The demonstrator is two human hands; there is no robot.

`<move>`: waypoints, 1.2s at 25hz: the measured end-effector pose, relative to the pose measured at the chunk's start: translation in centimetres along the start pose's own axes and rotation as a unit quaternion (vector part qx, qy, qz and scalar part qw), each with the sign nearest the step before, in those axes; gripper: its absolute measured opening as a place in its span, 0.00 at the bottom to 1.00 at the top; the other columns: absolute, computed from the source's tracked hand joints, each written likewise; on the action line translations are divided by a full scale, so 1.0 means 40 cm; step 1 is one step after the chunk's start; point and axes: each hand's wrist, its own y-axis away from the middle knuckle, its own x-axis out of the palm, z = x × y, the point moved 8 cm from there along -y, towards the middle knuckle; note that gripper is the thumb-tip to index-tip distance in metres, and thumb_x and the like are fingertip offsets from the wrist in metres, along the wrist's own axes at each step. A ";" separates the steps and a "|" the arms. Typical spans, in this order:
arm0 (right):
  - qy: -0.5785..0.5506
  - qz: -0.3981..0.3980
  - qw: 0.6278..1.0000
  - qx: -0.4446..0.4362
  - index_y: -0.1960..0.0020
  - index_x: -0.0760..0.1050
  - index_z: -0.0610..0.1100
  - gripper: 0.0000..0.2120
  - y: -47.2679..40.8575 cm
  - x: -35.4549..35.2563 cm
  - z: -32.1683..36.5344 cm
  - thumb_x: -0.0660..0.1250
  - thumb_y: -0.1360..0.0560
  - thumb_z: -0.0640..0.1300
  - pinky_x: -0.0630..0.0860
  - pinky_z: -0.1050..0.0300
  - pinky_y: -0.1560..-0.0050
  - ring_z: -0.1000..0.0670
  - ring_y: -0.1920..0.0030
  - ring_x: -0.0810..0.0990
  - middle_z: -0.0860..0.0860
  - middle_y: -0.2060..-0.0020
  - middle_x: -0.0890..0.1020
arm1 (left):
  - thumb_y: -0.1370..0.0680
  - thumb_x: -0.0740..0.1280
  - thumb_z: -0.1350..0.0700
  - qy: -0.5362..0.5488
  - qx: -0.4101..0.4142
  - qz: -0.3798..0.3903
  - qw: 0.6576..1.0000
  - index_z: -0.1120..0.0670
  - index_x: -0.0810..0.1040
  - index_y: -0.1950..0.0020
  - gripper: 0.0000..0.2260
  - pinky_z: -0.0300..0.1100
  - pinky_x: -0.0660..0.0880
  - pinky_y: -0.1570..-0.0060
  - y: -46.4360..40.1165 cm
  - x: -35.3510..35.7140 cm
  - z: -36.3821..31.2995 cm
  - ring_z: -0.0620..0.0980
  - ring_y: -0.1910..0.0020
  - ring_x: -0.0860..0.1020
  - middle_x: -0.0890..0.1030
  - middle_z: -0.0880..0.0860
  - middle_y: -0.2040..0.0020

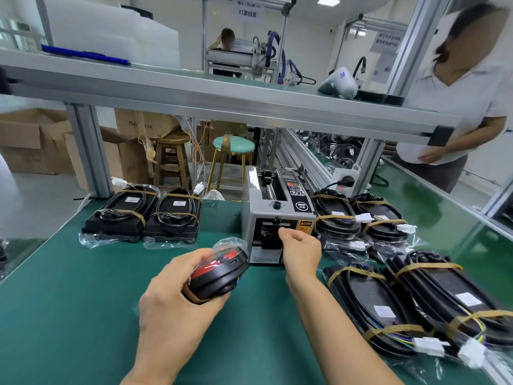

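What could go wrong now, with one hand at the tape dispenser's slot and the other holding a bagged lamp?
The right hand reaches the front opening of the tape dispenser, beside the caution label; fingertips might get nicked. The left hand grips the bagged lamp by one end; the slick bag might let it slip.

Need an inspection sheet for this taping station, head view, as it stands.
Surface: green bench mat, stock along its back and right edges.
Job's things: bagged black lamp with red lens; grey tape dispenser machine at centre.
Clutter: taped black lamps in clear bags, two at left, more at right.
Hands: left hand grips the bagged lamp; right hand at the dispenser's outlet, fingers curled, hold unclear.
Cables: black cords taped on the lamps; white connectors; plug in white power strip.
Surroundings: aluminium shelf frame, stools, cardboard boxes, person standing at right.
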 end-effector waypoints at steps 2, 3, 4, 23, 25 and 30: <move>0.017 -0.005 1.000 0.016 0.70 0.77 0.50 0.13 -0.005 0.006 -0.001 0.73 0.28 0.45 0.73 0.55 0.53 0.46 0.55 0.81 0.55 0.67 0.81 | 0.42 0.82 0.61 0.001 0.005 0.001 1.000 0.35 0.77 0.50 0.30 0.39 0.73 0.47 0.003 0.004 -0.010 0.42 0.52 0.80 0.81 0.40 0.53; 0.015 -0.007 0.999 0.028 0.69 0.77 0.51 0.12 -0.008 0.012 -0.006 0.74 0.28 0.46 0.73 0.55 0.52 0.47 0.55 0.80 0.55 0.65 0.81 | 0.42 0.82 0.62 0.001 0.006 0.004 1.000 0.35 0.77 0.49 0.31 0.40 0.74 0.47 0.004 0.007 -0.013 0.42 0.52 0.80 0.81 0.40 0.53; 0.008 -0.010 0.999 0.041 0.67 0.77 0.50 0.10 -0.012 0.019 -0.010 0.74 0.29 0.45 0.73 0.55 0.52 0.48 0.55 0.79 0.53 0.63 0.81 | 0.42 0.82 0.62 0.000 0.006 0.007 1.000 0.36 0.77 0.49 0.31 0.41 0.74 0.47 0.005 0.009 -0.014 0.43 0.52 0.80 0.82 0.41 0.52; -0.128 0.358 0.925 -0.020 0.68 0.83 0.45 0.12 0.309 0.009 0.108 0.69 0.28 0.37 0.68 0.64 0.42 0.64 0.42 0.77 0.57 0.39 0.78 | 0.41 0.81 0.62 0.049 -0.008 -0.032 0.998 0.40 0.78 0.48 0.28 0.54 0.78 0.50 0.049 0.022 -0.028 0.48 0.51 0.80 0.82 0.42 0.51; -0.116 0.356 0.927 -0.021 0.68 0.83 0.45 0.11 0.306 0.009 0.105 0.69 0.28 0.36 0.69 0.63 0.41 0.64 0.43 0.78 0.55 0.39 0.78 | 0.41 0.81 0.61 0.039 0.004 -0.033 0.999 0.38 0.76 0.47 0.29 0.54 0.77 0.50 0.049 0.022 -0.035 0.46 0.51 0.80 0.81 0.41 0.51; -0.099 0.356 0.929 -0.032 0.67 0.82 0.45 0.09 0.307 0.010 0.106 0.70 0.29 0.37 0.69 0.64 0.43 0.63 0.43 0.78 0.54 0.40 0.78 | 0.40 0.80 0.55 0.038 0.021 -0.047 0.998 0.40 0.76 0.44 0.28 0.55 0.77 0.50 0.053 0.020 -0.035 0.47 0.51 0.80 0.81 0.42 0.50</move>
